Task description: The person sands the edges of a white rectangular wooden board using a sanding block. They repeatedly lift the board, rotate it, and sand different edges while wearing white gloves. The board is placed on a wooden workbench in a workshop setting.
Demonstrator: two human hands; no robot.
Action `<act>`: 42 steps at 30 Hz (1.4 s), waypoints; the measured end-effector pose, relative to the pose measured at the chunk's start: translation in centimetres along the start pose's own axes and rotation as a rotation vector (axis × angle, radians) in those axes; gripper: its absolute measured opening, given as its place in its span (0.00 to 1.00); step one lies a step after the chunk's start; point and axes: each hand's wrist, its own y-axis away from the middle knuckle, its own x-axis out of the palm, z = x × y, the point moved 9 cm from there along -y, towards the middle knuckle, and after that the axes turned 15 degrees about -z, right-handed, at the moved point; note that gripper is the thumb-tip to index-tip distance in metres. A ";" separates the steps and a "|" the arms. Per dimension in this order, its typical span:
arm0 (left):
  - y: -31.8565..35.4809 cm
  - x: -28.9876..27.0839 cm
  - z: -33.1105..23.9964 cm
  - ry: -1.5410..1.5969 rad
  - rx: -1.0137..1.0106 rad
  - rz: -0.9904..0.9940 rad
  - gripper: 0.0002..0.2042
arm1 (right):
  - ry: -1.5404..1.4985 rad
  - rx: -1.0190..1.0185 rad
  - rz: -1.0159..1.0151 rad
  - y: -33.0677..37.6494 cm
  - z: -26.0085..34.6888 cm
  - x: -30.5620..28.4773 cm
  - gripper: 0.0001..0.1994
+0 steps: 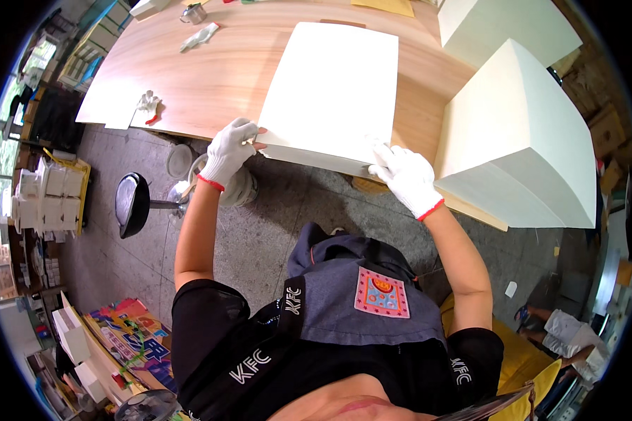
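Observation:
On the table in front of me lies a white rectangular block (333, 91) with a flat top and a thin, greyish near side. Whether it is a box or a stack of sheets I cannot tell. My left hand (229, 149), in a white glove with a red cuff and some bare fingertips, has its fingers bent round the block's near left corner. Gloved the same way, my right hand (406, 172) rests at the near right corner. Its fingers are stretched out along the edge, with the thumb apart from them.
Two tall white blocks (488, 133) (502, 31) stand at the right of the wooden table (189, 77). White gloves (147, 105) and a metal cup (193, 13) lie towards its left. Below the edge are a bucket (239, 188) and a black stool (131, 205). Another person (572, 340) appears at lower right.

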 end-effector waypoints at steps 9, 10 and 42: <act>-0.5 -0.1 0.2 0.008 -0.056 0.074 0.11 | -0.051 -0.099 -0.232 1.2 0.9 -1.7 0.25; -0.5 0.0 0.3 0.001 -0.051 0.077 0.11 | -0.050 -0.104 -0.240 1.3 0.8 -1.6 0.24; -2.5 0.5 -2.6 -0.464 0.177 0.423 0.19 | 0.037 0.059 -0.030 4.7 1.2 2.0 0.48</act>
